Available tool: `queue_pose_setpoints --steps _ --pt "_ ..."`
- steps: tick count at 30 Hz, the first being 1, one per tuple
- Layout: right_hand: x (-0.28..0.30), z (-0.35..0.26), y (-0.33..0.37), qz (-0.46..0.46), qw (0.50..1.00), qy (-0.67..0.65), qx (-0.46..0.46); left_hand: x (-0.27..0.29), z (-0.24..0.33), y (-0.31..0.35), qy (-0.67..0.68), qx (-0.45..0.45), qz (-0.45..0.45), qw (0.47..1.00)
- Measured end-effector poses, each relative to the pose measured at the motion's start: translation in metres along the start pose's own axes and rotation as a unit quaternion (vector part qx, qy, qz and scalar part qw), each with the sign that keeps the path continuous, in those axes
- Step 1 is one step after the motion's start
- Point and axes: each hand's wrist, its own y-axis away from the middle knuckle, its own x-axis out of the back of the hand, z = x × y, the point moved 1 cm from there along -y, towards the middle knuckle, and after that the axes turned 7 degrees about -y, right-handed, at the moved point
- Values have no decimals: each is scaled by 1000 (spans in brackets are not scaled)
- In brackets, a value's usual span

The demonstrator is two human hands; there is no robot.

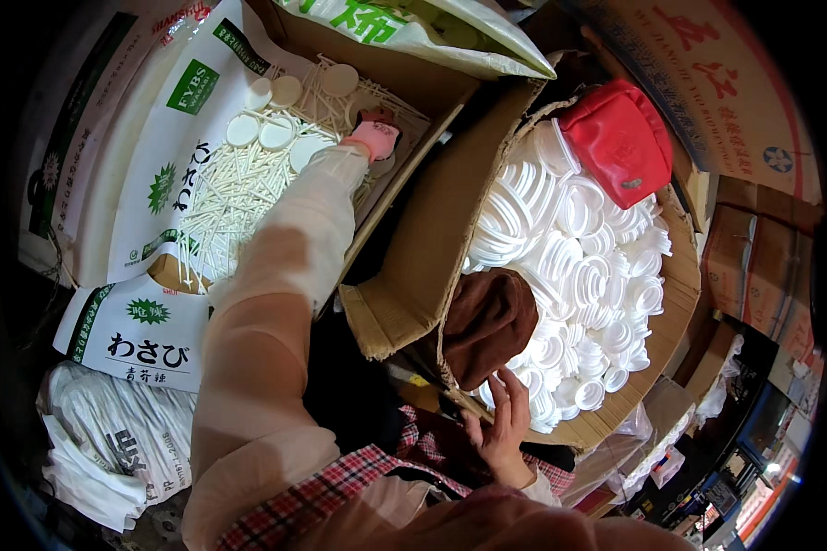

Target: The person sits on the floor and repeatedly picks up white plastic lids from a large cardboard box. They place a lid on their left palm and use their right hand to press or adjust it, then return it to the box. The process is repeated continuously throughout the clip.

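Note:
My left hand (375, 138), in a pink glove with a darker finger part, reaches deep into a carton lined with printed white sheets. Thin off-white plastic sticks (239, 184) lie heaped there, with several round white discs (277, 133) on top. The glove is beside the discs at the carton's right wall; its fingers are too hidden to show a grip. My bare right hand (504, 424) rests at the near edge of a second cardboard box, fingers apart and nothing seen in them. White plastic ring-shaped lids (560, 275) fill that box, some nested in stacks, close to the fingertips.
A brown cloth (490, 326) hangs over the box's left rim, and a red pouch (618, 142) lies at its far corner. White woven sacks (119, 441) sit at lower left. Printed cartons (708, 83) stand at far right. A cardboard flap (386, 317) juts between the boxes.

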Motion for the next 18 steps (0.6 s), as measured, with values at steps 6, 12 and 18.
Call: queue_pose_setpoints --steps 6,12,18 --pt "0 -1 -4 8 997 56 44 68 -19 116 478 191 399 759" --pt "-1 2 0 -10 1000 12 15 257 73 210 430 -192 422 774" --pt "-1 1 -1 -14 999 38 34 139 -29 94 298 183 438 828"
